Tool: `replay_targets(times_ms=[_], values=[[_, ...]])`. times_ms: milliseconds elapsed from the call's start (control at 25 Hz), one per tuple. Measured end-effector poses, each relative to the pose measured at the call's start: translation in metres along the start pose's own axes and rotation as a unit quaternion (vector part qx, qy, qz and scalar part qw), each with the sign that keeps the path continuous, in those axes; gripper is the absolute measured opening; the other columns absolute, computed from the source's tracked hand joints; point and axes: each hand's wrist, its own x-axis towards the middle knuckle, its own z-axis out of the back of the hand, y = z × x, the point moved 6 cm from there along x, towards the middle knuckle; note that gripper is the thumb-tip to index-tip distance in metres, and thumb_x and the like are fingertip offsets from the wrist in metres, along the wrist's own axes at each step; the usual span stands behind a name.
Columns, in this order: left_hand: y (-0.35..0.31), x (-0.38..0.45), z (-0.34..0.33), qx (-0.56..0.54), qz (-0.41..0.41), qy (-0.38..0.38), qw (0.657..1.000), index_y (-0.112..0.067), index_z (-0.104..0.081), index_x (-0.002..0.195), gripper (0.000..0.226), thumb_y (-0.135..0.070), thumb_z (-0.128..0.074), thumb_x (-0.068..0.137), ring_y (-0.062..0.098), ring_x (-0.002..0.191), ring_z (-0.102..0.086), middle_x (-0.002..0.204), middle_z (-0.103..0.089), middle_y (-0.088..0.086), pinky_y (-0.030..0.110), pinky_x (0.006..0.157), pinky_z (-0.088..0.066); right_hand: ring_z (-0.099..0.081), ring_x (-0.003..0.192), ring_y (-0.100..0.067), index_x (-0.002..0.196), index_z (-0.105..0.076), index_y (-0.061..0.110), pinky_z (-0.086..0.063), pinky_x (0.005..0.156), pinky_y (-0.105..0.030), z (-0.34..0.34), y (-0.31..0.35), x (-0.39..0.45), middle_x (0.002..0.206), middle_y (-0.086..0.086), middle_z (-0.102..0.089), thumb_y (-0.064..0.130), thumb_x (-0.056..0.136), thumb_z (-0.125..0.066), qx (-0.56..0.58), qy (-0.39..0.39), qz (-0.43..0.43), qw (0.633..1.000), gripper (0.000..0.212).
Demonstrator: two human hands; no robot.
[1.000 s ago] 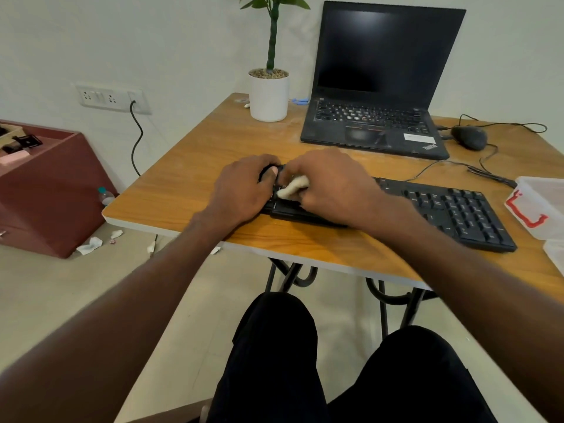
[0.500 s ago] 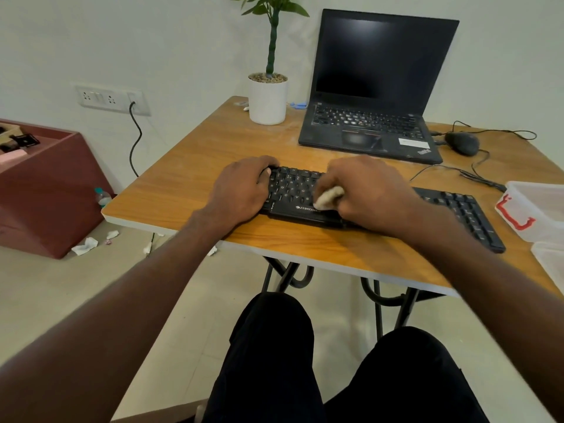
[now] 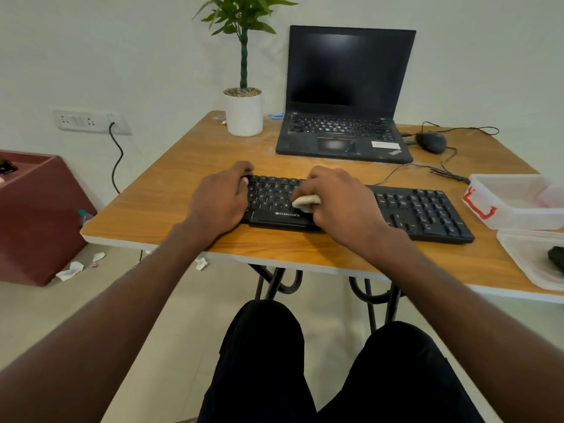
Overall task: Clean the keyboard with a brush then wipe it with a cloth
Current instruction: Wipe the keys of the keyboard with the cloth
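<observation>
On table [image 3: 171,190], black keyboard [image 3: 421,209] lies before laptop [image 3: 345,129]. Left hand [image 3: 218,199] curls over its left end, gripping it. Right hand [image 3: 338,199] pinches pale cloth [image 3: 305,200] against keys.

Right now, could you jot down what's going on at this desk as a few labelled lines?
activity: wiping the keyboard with a cloth
right hand: grips the cloth, pressing it on the keys left of the middle
left hand: holds the keyboard's left end
behind: open laptop, screen dark; potted plant; mouse
right edge: clear plastic box
surface: wooden table
</observation>
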Motion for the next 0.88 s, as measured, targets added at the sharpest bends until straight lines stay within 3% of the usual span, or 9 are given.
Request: replay_targets(times_ms=[280, 400, 480, 600, 680, 800, 880], values=[[0.000, 0.000, -0.002, 0.004, -0.009, -0.007, 1.000, -0.013, -0.039, 0.150, 0.040, -0.019, -0.040, 0.110, 0.032, 0.091, -0.071, 0.132, -0.073, 0.003, 0.045, 0.086, -0.053, -0.056, 0.095, -0.017, 0.103, -0.080, 0.036, -0.045, 0.064, -0.034, 0.016, -0.047, -0.012, 0.100, 0.009, -0.064, 0.020, 0.090, -0.076, -0.052, -0.016, -0.065, 0.996, 0.021], [-0.005, -0.002, 0.003, 0.030, 0.001, -0.019, 0.999, -0.013, -0.037, 0.152, 0.043, -0.023, -0.042, 0.111, 0.030, 0.098, -0.070, 0.131, -0.073, 0.002, 0.046, 0.099, -0.047, -0.060, 0.098, -0.019, 0.105, -0.079, 0.034, -0.054, 0.070, -0.039, 0.021, -0.041, -0.010, 0.103, 0.007, -0.068, 0.017, 0.088, -0.077, -0.042, -0.027, -0.051, 0.997, 0.023], [-0.019, -0.003, 0.013, 0.053, 0.006, -0.052, 0.997, -0.017, -0.034, 0.153, 0.048, -0.032, -0.044, 0.109, 0.026, 0.110, -0.070, 0.131, -0.072, 0.003, 0.048, 0.109, -0.042, -0.063, 0.097, -0.017, 0.109, -0.079, 0.032, -0.058, 0.077, -0.043, 0.012, -0.028, -0.008, 0.106, 0.008, -0.071, 0.014, 0.088, -0.077, 0.038, 0.020, -0.016, 0.999, 0.028], [-0.067, -0.005, 0.010, 0.009, -0.024, -0.084, 0.996, -0.021, -0.031, 0.156, 0.053, -0.036, -0.047, 0.108, 0.018, 0.110, -0.067, 0.132, -0.070, -0.001, 0.047, 0.110, -0.044, -0.066, 0.096, -0.015, 0.107, -0.080, 0.030, -0.058, 0.082, -0.043, 0.003, -0.019, -0.010, 0.106, 0.009, -0.073, 0.011, 0.087, -0.078, 0.074, 0.057, 0.012, 0.996, 0.028], [-0.087, -0.011, -0.013, 0.013, -0.048, -0.044, 0.998, -0.022, -0.028, 0.159, 0.055, -0.038, -0.044, 0.109, 0.016, 0.119, -0.065, 0.136, -0.068, -0.001, 0.047, 0.115, -0.041, -0.067, 0.092, -0.009, 0.097, -0.082, 0.031, -0.058, 0.082, -0.040, 0.007, -0.017, -0.010, 0.099, 0.013, -0.074, 0.006, 0.084, -0.079, 0.106, 0.089, 0.022, 0.990, 0.028], [-0.077, -0.014, -0.038, 0.068, -0.036, 0.017, 0.997, -0.020, -0.029, 0.160, 0.054, -0.040, -0.036, 0.110, 0.020, 0.135, -0.056, 0.141, -0.064, 0.004, 0.051, 0.123, -0.032, -0.064, 0.092, -0.004, 0.086, -0.082, 0.033, -0.056, 0.084, -0.037, 0.016, -0.023, -0.014, 0.095, 0.017, -0.071, 0.009, 0.081, -0.082, 0.096, 0.200, 0.036, 0.974, 0.024], [-0.073, -0.014, -0.039, 0.079, -0.033, 0.023, 0.996, -0.021, -0.035, 0.158, 0.050, -0.037, -0.035, 0.110, 0.020, 0.138, -0.053, 0.145, -0.061, 0.004, 0.052, 0.122, -0.032, -0.063, 0.095, -0.006, 0.087, -0.080, 0.036, -0.057, 0.082, -0.038, 0.023, -0.039, -0.014, 0.095, 0.017, -0.070, 0.012, 0.083, -0.080, 0.050, 0.194, -0.005, 0.980, 0.024]])
